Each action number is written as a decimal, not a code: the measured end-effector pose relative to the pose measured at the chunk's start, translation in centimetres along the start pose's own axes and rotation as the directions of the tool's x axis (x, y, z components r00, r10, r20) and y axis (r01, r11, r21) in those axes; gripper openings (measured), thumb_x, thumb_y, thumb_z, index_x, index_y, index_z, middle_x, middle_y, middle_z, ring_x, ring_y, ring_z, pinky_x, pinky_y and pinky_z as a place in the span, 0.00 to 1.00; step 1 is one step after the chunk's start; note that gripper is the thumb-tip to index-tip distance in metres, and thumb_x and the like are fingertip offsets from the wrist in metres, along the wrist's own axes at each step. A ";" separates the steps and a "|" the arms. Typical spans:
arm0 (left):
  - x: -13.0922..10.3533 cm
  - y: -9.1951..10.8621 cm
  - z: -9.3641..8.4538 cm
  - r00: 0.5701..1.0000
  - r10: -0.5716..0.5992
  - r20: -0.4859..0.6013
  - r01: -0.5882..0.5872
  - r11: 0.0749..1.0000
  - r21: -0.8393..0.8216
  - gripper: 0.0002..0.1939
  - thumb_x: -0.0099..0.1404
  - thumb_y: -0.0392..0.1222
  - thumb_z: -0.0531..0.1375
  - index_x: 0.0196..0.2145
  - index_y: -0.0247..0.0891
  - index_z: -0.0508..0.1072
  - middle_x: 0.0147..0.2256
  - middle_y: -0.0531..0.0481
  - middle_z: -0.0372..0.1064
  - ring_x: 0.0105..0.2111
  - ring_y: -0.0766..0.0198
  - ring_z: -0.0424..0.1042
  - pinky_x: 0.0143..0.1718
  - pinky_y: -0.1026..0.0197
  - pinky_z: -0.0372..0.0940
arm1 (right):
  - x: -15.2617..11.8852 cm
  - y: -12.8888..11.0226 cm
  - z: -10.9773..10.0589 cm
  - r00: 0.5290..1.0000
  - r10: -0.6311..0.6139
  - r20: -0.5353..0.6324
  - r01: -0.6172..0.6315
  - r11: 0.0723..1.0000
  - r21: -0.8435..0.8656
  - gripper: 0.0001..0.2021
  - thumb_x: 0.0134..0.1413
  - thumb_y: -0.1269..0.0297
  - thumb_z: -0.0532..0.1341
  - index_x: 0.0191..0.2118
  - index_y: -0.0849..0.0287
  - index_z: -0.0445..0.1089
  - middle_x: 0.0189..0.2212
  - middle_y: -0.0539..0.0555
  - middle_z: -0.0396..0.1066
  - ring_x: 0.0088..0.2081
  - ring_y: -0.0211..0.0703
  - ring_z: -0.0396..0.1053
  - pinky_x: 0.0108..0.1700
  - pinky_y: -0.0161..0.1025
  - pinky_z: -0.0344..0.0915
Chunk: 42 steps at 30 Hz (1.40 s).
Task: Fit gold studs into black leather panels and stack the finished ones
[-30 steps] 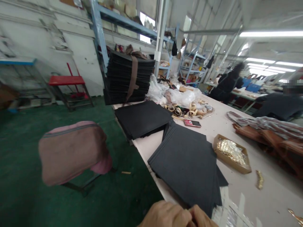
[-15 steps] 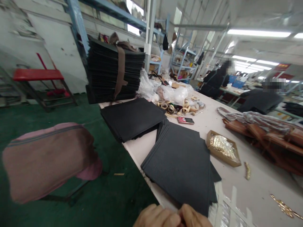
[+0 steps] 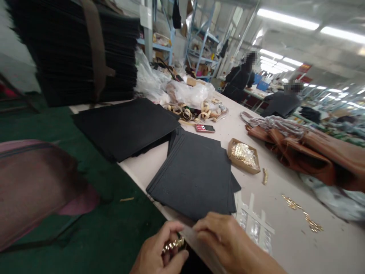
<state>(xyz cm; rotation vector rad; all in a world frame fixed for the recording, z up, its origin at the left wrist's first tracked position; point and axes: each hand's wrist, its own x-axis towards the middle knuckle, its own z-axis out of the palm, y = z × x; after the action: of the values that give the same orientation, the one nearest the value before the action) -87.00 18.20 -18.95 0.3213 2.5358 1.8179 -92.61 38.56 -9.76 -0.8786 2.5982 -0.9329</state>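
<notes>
At the bottom middle, my left hand (image 3: 159,251) is curled round a row of small shiny gold metal pieces (image 3: 172,245). My right hand (image 3: 225,236) is beside it, fingers pinched on the end of a thin greyish strip (image 3: 201,247), which runs down out of view. Under the strip, something black (image 3: 196,262) shows; its kind is unclear. A stack of dark grey sheets (image 3: 196,171) lies just beyond both hands. Beside my right forearm, clear packets with pale tape (image 3: 253,224) rest on the table. More gold pieces (image 3: 312,222) lie loose at the right.
A cardboard box of gold pieces (image 3: 243,156) and a red phone (image 3: 204,128) sit on the table (image 3: 285,243). Brown leather pieces (image 3: 296,148) lie right. At left are black sheets (image 3: 128,125), a tall strapped stack (image 3: 65,57) and a cloth-covered seat (image 3: 37,190). Two people are farther back.
The view has swung right and down. Both hands have come further into the picture and are now apart, showing the gold pieces and the greyish strip.
</notes>
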 end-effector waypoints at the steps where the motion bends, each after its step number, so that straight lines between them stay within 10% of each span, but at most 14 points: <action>1: -0.1 0.1 0.2 0.993 -0.120 0.001 0.120 0.988 -0.097 0.13 0.62 0.40 0.61 0.45 0.44 0.68 0.23 0.61 0.62 0.20 0.70 0.62 0.22 0.69 0.57 | 0.5 0.7 -1.1 0.997 0.005 -0.078 -0.004 1.000 0.009 0.10 0.65 0.67 0.54 0.42 0.54 0.74 0.34 0.50 0.76 0.36 0.39 0.74 0.39 0.33 0.66; 5: 0.2 0.4 0.8 0.922 -0.387 -0.008 0.355 0.852 -0.385 0.15 0.64 0.51 0.62 0.43 0.40 0.70 0.21 0.61 0.57 0.22 0.69 0.59 0.25 0.68 0.55 | 4.3 5.1 -4.0 0.945 -0.055 -0.323 -0.017 0.976 -0.216 0.11 0.68 0.64 0.51 0.43 0.56 0.71 0.37 0.54 0.75 0.40 0.44 0.72 0.44 0.40 0.66; 11: 0.8 1.4 1.3 0.922 -0.384 -0.053 0.290 0.773 -0.565 0.18 0.64 0.55 0.62 0.45 0.40 0.72 0.36 0.52 0.73 0.36 0.64 0.70 0.42 0.64 0.65 | 6.0 6.8 -3.6 0.948 -0.139 -0.287 -0.012 0.884 -0.468 0.12 0.68 0.68 0.49 0.41 0.58 0.69 0.36 0.57 0.74 0.40 0.49 0.68 0.43 0.45 0.65; 17: 0.6 2.9 0.9 0.868 -0.494 -0.047 0.363 0.697 -0.618 0.16 0.61 0.53 0.65 0.41 0.40 0.77 0.39 0.49 0.78 0.40 0.57 0.75 0.49 0.56 0.69 | -1.1 4.3 -0.9 0.984 -0.035 -0.176 0.016 0.994 -0.108 0.13 0.69 0.63 0.51 0.42 0.53 0.73 0.38 0.53 0.74 0.40 0.44 0.69 0.43 0.41 0.66; 21: 0.0 3.2 0.7 0.878 -0.475 -0.053 0.357 0.726 -0.588 0.12 0.61 0.50 0.66 0.36 0.39 0.76 0.38 0.50 0.77 0.38 0.59 0.74 0.48 0.57 0.69 | -2.9 3.4 0.9 0.941 0.242 -0.235 -0.194 0.959 0.208 0.09 0.63 0.59 0.59 0.44 0.52 0.75 0.36 0.52 0.76 0.38 0.42 0.72 0.40 0.39 0.69; 26: -0.8 3.0 1.1 0.811 -0.583 0.039 0.474 0.617 -0.628 0.21 0.57 0.55 0.68 0.23 0.40 0.64 0.14 0.63 0.51 0.14 0.73 0.52 0.17 0.70 0.57 | -1.1 2.3 2.8 0.885 0.464 -0.039 -0.355 0.726 0.589 0.10 0.56 0.57 0.63 0.37 0.58 0.76 0.26 0.50 0.73 0.27 0.38 0.71 0.30 0.35 0.70; 29: -1.1 2.9 1.3 0.772 -0.626 0.110 0.511 0.509 -0.693 0.24 0.55 0.58 0.68 0.22 0.41 0.59 0.14 0.67 0.39 0.12 0.76 0.40 0.12 0.72 0.43 | -0.3 1.8 3.5 0.875 0.485 -0.001 -0.394 0.711 0.582 0.11 0.56 0.57 0.62 0.37 0.59 0.76 0.24 0.50 0.72 0.27 0.37 0.71 0.29 0.34 0.69; 35: -0.6 3.7 0.7 0.838 -0.480 0.260 0.505 0.500 -0.703 0.17 0.53 0.51 0.70 0.30 0.37 0.70 0.18 0.63 0.51 0.14 0.78 0.42 0.14 0.72 0.41 | 0.0 1.6 3.6 0.840 0.542 0.027 -0.478 0.715 0.510 0.12 0.57 0.57 0.61 0.40 0.58 0.75 0.19 0.47 0.67 0.21 0.36 0.68 0.22 0.31 0.66; 42: -0.2 3.5 1.1 0.816 -0.526 0.239 0.522 0.493 -0.696 0.19 0.57 0.54 0.68 0.26 0.36 0.69 0.19 0.61 0.57 0.15 0.78 0.44 0.14 0.73 0.41 | 0.3 1.7 3.2 0.831 0.549 0.089 -0.500 0.667 0.552 0.10 0.54 0.59 0.62 0.36 0.59 0.74 0.17 0.45 0.65 0.19 0.32 0.64 0.20 0.29 0.63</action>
<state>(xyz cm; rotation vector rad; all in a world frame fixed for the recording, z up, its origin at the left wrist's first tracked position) -86.09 20.31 -16.06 -0.4411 1.3762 2.2853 -92.31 37.84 -13.34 0.0829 2.2060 -1.4320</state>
